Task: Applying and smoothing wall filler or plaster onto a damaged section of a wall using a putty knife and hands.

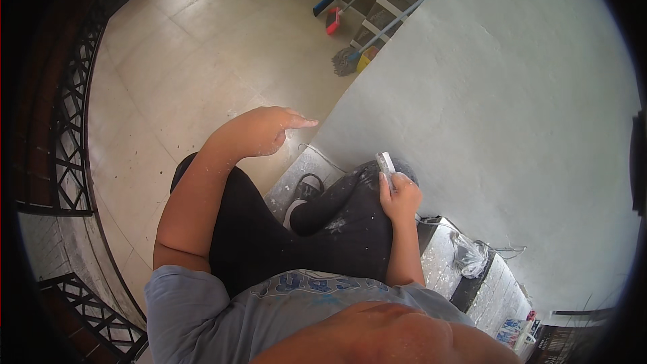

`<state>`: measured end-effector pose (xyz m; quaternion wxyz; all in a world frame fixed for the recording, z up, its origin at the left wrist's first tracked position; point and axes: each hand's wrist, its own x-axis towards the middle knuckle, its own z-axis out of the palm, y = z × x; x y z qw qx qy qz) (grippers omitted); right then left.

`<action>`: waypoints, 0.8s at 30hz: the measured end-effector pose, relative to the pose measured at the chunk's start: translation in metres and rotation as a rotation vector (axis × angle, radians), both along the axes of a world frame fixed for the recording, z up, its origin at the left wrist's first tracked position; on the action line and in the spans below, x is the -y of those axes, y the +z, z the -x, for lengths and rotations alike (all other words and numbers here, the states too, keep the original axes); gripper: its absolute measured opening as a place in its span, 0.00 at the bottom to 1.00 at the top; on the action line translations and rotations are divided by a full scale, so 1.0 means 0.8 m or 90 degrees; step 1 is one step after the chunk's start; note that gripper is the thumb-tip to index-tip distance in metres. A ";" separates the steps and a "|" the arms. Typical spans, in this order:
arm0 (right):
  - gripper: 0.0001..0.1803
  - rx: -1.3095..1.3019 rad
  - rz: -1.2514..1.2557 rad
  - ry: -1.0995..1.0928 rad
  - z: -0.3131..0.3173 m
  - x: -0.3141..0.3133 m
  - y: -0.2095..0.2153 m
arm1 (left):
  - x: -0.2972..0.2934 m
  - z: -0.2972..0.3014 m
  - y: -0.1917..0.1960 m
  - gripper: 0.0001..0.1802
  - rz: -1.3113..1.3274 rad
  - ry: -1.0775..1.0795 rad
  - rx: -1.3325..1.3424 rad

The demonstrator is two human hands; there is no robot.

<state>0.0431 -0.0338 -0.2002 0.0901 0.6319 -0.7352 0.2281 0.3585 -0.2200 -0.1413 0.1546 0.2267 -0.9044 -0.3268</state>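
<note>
My left hand [266, 130] is held out beside the near vertical edge of the grey plastered wall [499, 94]. Its index finger stretches toward that edge, the other fingers are bent or hidden, and nothing shows in it; whether the fingertip touches the edge I cannot tell. Over my right thigh, my right hand [402, 195] is closed around a narrow, pale, flat-sided piece [385, 163] that looks like a scraper or small block. Its top end sticks up past my thumb, and my fingers hide the lower part. White specks dot both my hands and my black trousers [317, 253].
A white-spattered bench or step [448, 249] with a crumpled clear plastic bag [470, 258] stands on my right. Beyond the wall's edge lean a mop [345, 61], a red brush [333, 21] and a blue broom [324, 5]. A black lattice railing [71, 114] runs along the left.
</note>
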 end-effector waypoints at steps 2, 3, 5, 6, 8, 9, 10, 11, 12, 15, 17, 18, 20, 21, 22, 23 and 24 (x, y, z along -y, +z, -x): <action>0.16 -0.001 0.002 0.002 -0.001 -0.001 0.000 | -0.001 -0.003 -0.007 0.37 -0.109 0.085 0.167; 0.16 -0.005 0.009 0.004 -0.001 -0.001 0.000 | -0.003 -0.005 -0.012 0.37 -0.113 0.071 0.160; 0.16 -0.009 0.016 0.009 -0.001 -0.002 0.001 | -0.003 -0.009 -0.021 0.31 -0.129 0.124 0.207; 0.15 -0.008 0.015 0.006 -0.002 -0.003 0.001 | -0.002 -0.011 -0.025 0.31 -0.136 0.117 0.195; 0.15 -0.008 0.015 0.003 -0.002 -0.003 0.001 | 0.000 -0.013 -0.029 0.28 -0.023 0.117 0.229; 0.15 -0.011 0.008 0.002 -0.002 -0.003 0.002 | 0.002 -0.014 -0.028 0.28 -0.005 0.106 0.176; 0.15 0.004 -0.035 0.010 -0.003 -0.003 0.002 | 0.002 -0.013 -0.025 0.25 -0.082 0.154 0.120; 0.15 -0.014 0.001 0.003 -0.003 -0.003 0.003 | 0.003 -0.013 -0.020 0.22 -0.182 0.245 0.090; 0.15 -0.010 -0.001 0.002 -0.004 -0.003 0.003 | 0.003 -0.012 -0.014 0.22 -0.159 0.203 0.064; 0.16 0.019 0.015 0.007 -0.006 -0.003 0.004 | 0.001 -0.012 0.008 0.13 -0.320 0.332 -0.106; 0.18 0.040 0.033 0.011 -0.007 -0.002 0.005 | 0.001 -0.013 0.018 0.15 -0.304 0.372 -0.036; 0.17 0.036 0.030 0.013 -0.008 -0.002 0.005 | 0.001 -0.013 0.021 0.15 -0.301 0.339 -0.064; 0.17 0.032 0.027 0.014 -0.008 -0.002 0.004 | 0.003 -0.013 0.020 0.18 -0.099 0.419 0.046; 0.17 0.032 0.027 0.013 -0.008 -0.003 0.004 | 0.004 -0.012 0.017 0.18 -0.104 0.401 0.023; 0.17 0.040 -0.003 0.026 -0.008 -0.003 0.004 | 0.005 -0.011 0.013 0.18 -0.183 0.389 -0.052; 0.17 0.033 0.030 0.011 -0.007 -0.003 0.004 | 0.005 -0.009 0.009 0.18 -0.249 0.424 -0.106; 0.18 0.024 0.028 0.013 -0.007 -0.004 0.004 | 0.005 -0.007 0.004 0.18 -0.261 0.374 -0.127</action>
